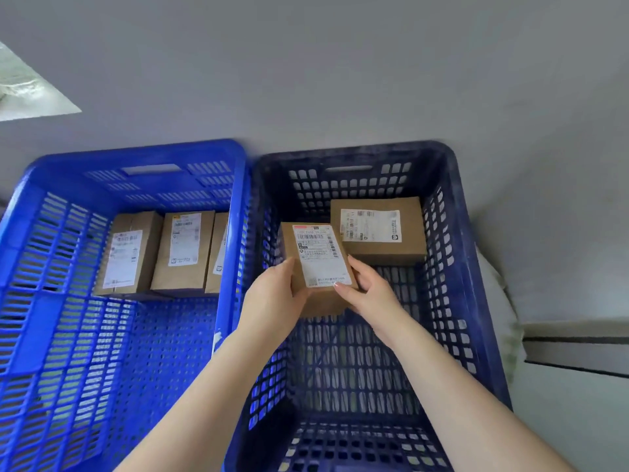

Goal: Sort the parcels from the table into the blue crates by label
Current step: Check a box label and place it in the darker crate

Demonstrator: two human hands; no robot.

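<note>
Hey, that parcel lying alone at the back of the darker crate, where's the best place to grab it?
Probably from above, across the two short sides of the parcel. It lies flat, label up, near the back wall of the darker crate, so its top is the open way in.

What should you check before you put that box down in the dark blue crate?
1. Both hands hold the parcel: left hand and right hand grip its near end. Ok.
2. Parcel is over the dark blue crate. Ok.
3. Bare floor beside the parcel already inside. Ok.
4. Label faces up. Ok.
5. Label matches this crate: print too small. Cannot tell.
</note>
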